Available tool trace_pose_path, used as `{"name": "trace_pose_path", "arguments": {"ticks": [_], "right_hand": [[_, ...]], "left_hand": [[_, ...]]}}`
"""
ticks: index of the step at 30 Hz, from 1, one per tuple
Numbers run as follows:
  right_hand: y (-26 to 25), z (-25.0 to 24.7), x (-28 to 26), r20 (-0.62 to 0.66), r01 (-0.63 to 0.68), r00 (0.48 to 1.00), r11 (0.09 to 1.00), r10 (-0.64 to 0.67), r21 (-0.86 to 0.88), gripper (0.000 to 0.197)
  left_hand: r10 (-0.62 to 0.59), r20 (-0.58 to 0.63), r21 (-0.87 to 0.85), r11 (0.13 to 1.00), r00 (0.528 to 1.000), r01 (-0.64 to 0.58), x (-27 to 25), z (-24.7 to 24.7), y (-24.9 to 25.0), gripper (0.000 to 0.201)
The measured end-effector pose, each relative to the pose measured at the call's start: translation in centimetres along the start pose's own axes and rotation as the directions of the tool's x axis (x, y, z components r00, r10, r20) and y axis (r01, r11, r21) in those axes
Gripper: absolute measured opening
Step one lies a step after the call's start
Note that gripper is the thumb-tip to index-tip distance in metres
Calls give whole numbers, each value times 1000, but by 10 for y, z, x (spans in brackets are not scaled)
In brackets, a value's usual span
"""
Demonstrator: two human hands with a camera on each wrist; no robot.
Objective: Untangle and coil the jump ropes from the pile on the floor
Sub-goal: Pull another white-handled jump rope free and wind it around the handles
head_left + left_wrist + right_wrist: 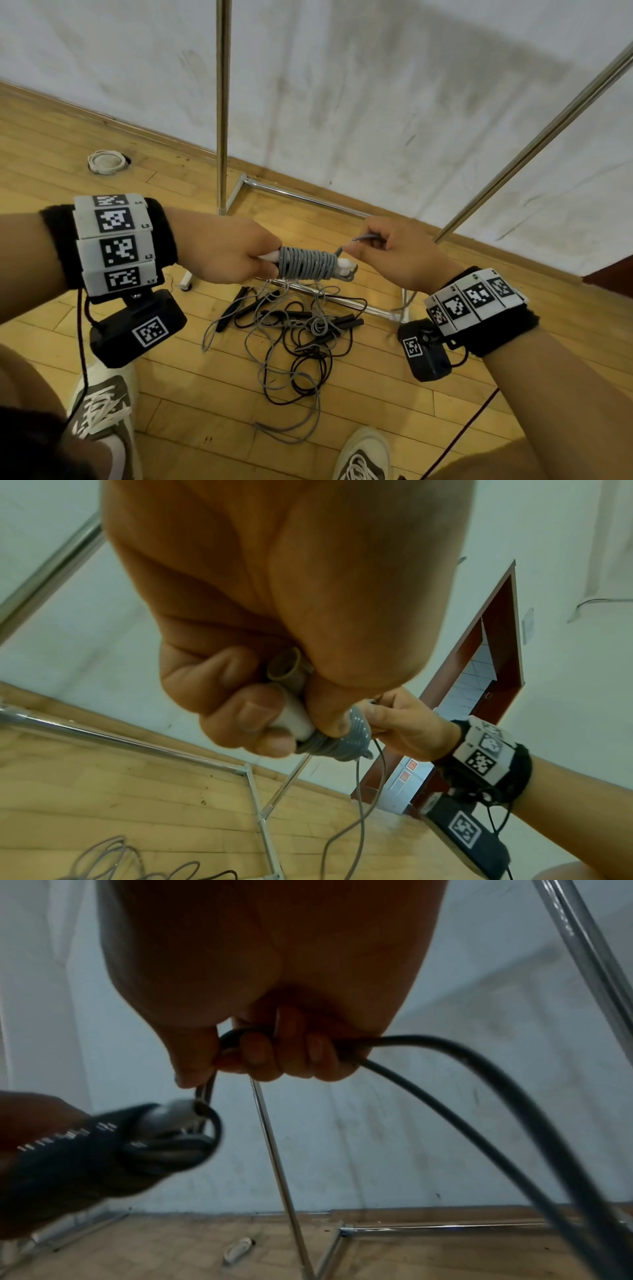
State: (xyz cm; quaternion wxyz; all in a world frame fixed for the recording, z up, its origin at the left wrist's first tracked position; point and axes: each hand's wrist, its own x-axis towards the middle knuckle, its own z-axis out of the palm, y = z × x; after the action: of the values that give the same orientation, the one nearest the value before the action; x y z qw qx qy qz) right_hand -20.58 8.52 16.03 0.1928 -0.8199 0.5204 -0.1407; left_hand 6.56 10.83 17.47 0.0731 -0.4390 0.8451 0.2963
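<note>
My left hand (236, 251) grips the white handles (270, 257) of a grey jump rope, with the grey cord wound round them in a tight coil (306, 263). In the left wrist view the fingers (253, 715) curl round a white handle (294, 721) beside the coil (352, 739). My right hand (387, 246) pinches the free grey cord (366, 236) just right of the coil; the right wrist view shows that cord (445, 1053) running through the curled fingers (291, 1053). On the floor below lies a tangled pile (301, 329) of grey and black ropes with black handles.
A chrome clothes rack stands ahead: an upright pole (222, 102), a slanted pole (534, 144) and a base bar (301, 197) along the white wall. A round white floor fitting (107, 161) sits at left. My two shoes (102, 407) (363, 455) stand on the wooden floor.
</note>
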Motion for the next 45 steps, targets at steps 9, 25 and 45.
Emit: {"name": "trace_pose_path", "arguments": {"ticks": [9, 25, 45], "right_hand": [[-25, -11, -6, 71, -112, 994, 829, 87, 549, 24], [-12, 13, -11, 90, -153, 988, 673, 128, 724, 33], [9, 11, 0, 88, -58, 995, 995, 51, 79, 43]], "left_hand": [[-90, -223, 9, 996, 971, 94, 6, -6, -7, 25], [59, -345, -261, 953, 937, -156, -11, -24, 3, 23], [73, 10, -114, 991, 997, -72, -7, 0, 8, 26]]}}
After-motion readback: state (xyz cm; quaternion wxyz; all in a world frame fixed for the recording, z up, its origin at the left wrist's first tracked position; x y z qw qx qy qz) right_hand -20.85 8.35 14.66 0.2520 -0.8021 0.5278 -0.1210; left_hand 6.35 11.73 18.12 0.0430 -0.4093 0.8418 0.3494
